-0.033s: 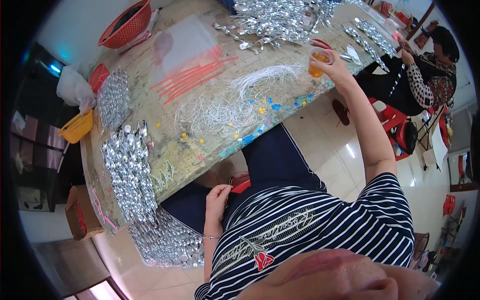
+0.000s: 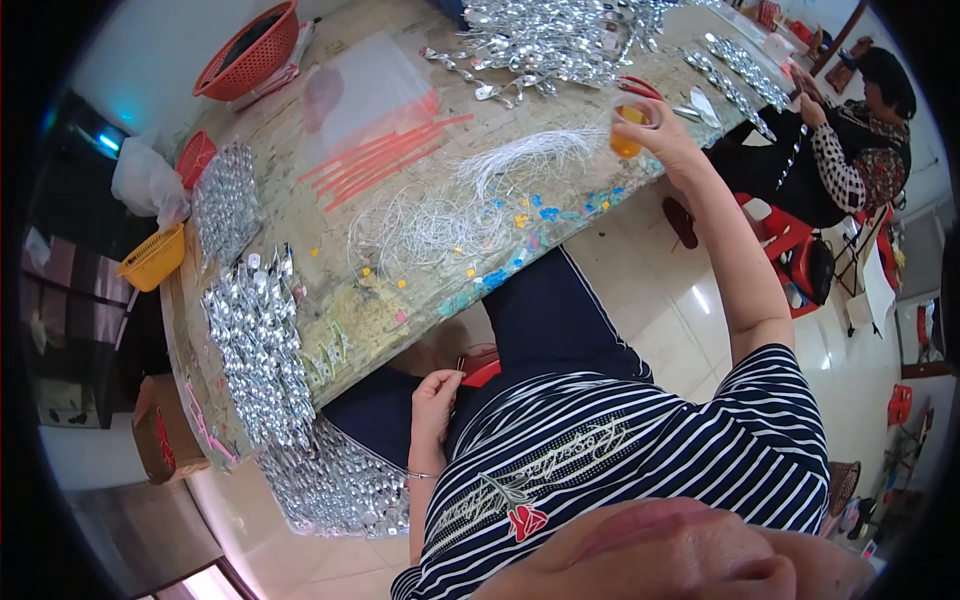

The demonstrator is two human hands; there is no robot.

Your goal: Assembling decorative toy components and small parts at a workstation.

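My right hand (image 2: 672, 140) is closed around a clear cup (image 2: 633, 128) of amber drink, at the right part of the table's near edge. The cup leans a little, and I cannot tell whether its base touches the tabletop. Down by my lap, my left hand (image 2: 433, 400) pinches a thin, short stick-like thing (image 2: 460, 364), too small to name. Left of the cup lies a loose bundle of white threads (image 2: 530, 155), trailing into a tangle (image 2: 430, 230). Just beyond the cup are red-handled pliers (image 2: 640, 88).
Silver twisted strips lie in a heap (image 2: 545, 45) at the back and in a pile (image 2: 262, 350) over the left edge. Red strips (image 2: 385, 160) lie by clear plastic bags (image 2: 365, 75). Red (image 2: 247, 55) and yellow baskets (image 2: 155, 257) stand leftward. A co-worker (image 2: 860, 140) sits at right.
The cup in my right hand has shifted very slightly to the left and looks a bit more tilted. My left hand stays where it was.
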